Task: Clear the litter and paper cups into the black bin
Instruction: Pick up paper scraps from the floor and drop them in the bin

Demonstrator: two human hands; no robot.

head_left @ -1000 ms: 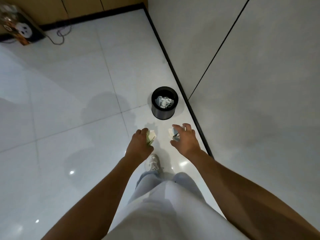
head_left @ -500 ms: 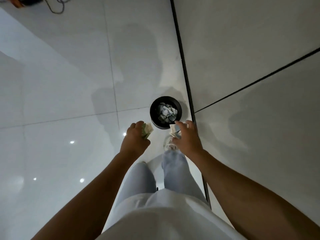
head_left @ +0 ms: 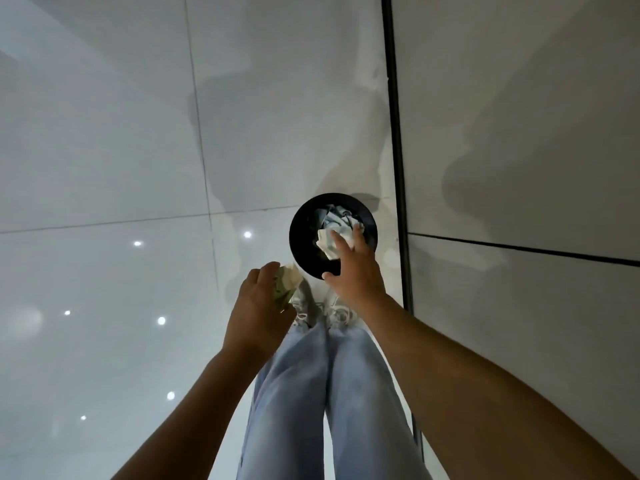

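Note:
The black bin (head_left: 302, 237) stands on the floor just ahead of my feet, with crumpled paper (head_left: 334, 216) inside it. My right hand (head_left: 353, 268) hovers over the bin's mouth with fingers and thumb spread. A crumpled white paper wad (head_left: 327, 244) sits just under those fingertips, above the bin, and the thumb is off it. My left hand (head_left: 258, 306) is left of the bin and grips a crumpled greenish paper wad (head_left: 286, 285) in curled fingers.
Glossy white floor tiles (head_left: 104, 168) spread to the left and reflect ceiling lights. A black skirting strip (head_left: 394, 133) and a grey wall (head_left: 519, 133) run close on the bin's right. My jeans and pale shoes (head_left: 308, 311) are directly below the hands.
I have stepped up to the bin and look straight down on it. My right hand moved forward over the bin and spread its fingers off the wad. My left hand keeps gripping its wad.

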